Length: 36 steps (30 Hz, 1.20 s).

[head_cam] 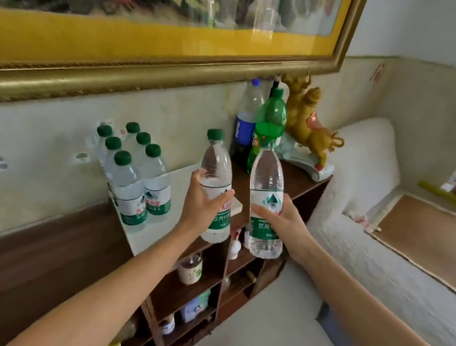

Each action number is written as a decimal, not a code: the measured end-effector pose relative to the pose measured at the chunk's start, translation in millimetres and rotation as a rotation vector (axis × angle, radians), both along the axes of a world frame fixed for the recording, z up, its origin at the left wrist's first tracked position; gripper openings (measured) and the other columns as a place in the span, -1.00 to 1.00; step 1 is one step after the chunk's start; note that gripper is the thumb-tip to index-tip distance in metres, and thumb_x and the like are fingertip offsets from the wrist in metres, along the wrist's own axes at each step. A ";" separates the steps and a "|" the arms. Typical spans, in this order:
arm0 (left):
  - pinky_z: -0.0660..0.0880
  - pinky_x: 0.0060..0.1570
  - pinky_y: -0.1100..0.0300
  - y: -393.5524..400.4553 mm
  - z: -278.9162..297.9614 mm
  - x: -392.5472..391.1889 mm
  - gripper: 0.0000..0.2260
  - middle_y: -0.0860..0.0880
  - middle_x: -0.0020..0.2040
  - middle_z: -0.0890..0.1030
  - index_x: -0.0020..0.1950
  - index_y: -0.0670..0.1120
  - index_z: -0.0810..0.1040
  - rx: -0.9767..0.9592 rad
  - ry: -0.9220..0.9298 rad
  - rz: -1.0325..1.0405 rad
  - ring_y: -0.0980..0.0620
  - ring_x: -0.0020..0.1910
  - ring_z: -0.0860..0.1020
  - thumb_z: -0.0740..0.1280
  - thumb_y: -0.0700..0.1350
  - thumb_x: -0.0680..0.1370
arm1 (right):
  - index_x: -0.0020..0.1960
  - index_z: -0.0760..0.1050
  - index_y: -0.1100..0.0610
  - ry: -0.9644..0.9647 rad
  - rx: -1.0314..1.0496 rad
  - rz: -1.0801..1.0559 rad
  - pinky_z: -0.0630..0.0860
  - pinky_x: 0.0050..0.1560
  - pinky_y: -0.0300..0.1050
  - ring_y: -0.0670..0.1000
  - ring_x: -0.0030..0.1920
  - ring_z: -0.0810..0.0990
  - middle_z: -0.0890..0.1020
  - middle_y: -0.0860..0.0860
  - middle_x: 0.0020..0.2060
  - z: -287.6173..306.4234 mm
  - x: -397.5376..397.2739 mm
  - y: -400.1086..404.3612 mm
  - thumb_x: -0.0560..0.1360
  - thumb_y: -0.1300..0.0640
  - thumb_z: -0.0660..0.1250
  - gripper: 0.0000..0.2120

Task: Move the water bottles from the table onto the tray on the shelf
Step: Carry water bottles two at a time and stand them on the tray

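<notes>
My left hand (201, 205) grips a clear water bottle (216, 169) with a green cap and green label, held upright above the right end of the white tray (182, 180). My right hand (283, 218) grips a second such bottle (268, 176), upright and just right of the first, over the brown shelf top. Several more green-capped water bottles (134, 176) stand grouped on the tray's left part, against the wall.
A Pepsi bottle (245, 125) and a green soda bottle (270, 121) stand at the back of the shelf top (297, 178), with a golden animal figurine (307, 124) to their right. Small jars fill the shelf compartments below. A framed picture (148, 57) hangs overhead.
</notes>
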<state>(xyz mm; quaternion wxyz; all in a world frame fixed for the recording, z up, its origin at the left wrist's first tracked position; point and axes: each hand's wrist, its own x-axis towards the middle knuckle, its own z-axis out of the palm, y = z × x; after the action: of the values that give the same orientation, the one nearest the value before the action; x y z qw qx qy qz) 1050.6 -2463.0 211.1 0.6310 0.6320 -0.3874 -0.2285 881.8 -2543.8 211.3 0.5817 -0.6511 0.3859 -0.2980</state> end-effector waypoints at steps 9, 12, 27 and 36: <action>0.48 0.10 0.17 -110.9 -31.6 73.4 -0.48 0.03 0.11 0.56 0.21 -0.01 0.32 0.029 0.027 0.348 0.10 0.08 0.56 0.53 -0.17 0.39 | 0.24 0.36 0.04 -0.034 0.022 0.327 0.57 -0.06 -0.20 -0.10 -0.01 0.64 0.64 -0.01 0.03 -11.5 109.5 -145.2 0.43 0.15 0.46 -0.55; 0.45 -0.02 0.29 -135.3 -42.3 83.8 -0.46 0.14 0.03 0.52 0.24 -0.01 0.31 0.026 0.060 0.548 0.22 0.02 0.53 0.52 -0.20 0.39 | 0.22 0.36 0.02 -0.033 0.058 0.470 0.56 -0.17 -0.31 -0.12 -0.02 0.65 0.64 -0.08 -0.01 -18.9 144.6 -181.1 0.44 0.20 0.45 -0.56; 0.28 0.24 0.50 -168.2 -74.7 135.4 -0.18 0.22 0.29 0.42 0.42 0.20 0.13 0.089 -0.012 0.878 0.50 0.21 0.39 0.54 -0.24 0.37 | 0.25 0.28 0.03 0.103 -0.024 0.771 0.49 0.16 -0.12 -0.05 0.13 0.54 0.55 -0.01 0.13 -52.5 256.4 -244.1 0.33 0.27 0.54 -0.37; 0.29 0.44 0.08 -156.7 -72.0 143.7 -0.20 0.05 0.41 0.39 0.48 0.00 0.18 0.144 -0.063 0.828 0.16 0.40 0.37 0.55 -0.12 0.36 | 0.31 0.25 0.07 0.192 -0.168 0.876 0.44 0.11 -0.19 -0.04 0.10 0.54 0.55 -0.01 0.11 -56.9 284.1 -246.5 0.36 0.26 0.52 -0.35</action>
<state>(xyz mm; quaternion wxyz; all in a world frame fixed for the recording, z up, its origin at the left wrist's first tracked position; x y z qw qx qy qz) 1194.3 -2619.7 139.0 0.6117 0.7835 -0.1029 0.0375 1165.8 -2790.3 154.3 0.5598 -0.8224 0.1007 0.0076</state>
